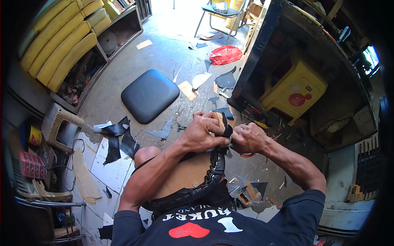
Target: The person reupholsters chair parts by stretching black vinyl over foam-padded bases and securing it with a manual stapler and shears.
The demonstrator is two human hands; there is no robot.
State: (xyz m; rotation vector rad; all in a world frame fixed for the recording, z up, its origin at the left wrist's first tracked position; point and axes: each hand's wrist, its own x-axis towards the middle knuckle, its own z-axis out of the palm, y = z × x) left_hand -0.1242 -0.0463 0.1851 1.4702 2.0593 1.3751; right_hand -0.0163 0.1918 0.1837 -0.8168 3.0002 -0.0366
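Across my lap lies a seat pad, its underside a bare wooden board [176, 175] bordered by a black cover [205, 185] folded over the rim and fixed with a row of staples. My left hand [204, 132] is closed on the pad's far right edge, where black material bunches up beside a tan patch. Close against it, my right hand [249, 138] is closed too. A bit of orange-red, perhaps a tool's handle, shows under the right hand, but what those fingers grip is mostly hidden.
A finished black seat cushion [150, 96] lies on the floor ahead. Scraps of black and tan material surround it, with a red bag [226, 55] beyond. Yellow pads [61, 45] are stacked at left. A yellow plastic stool [293, 92] lies sideways at right; a folding chair [221, 10] stands far off.
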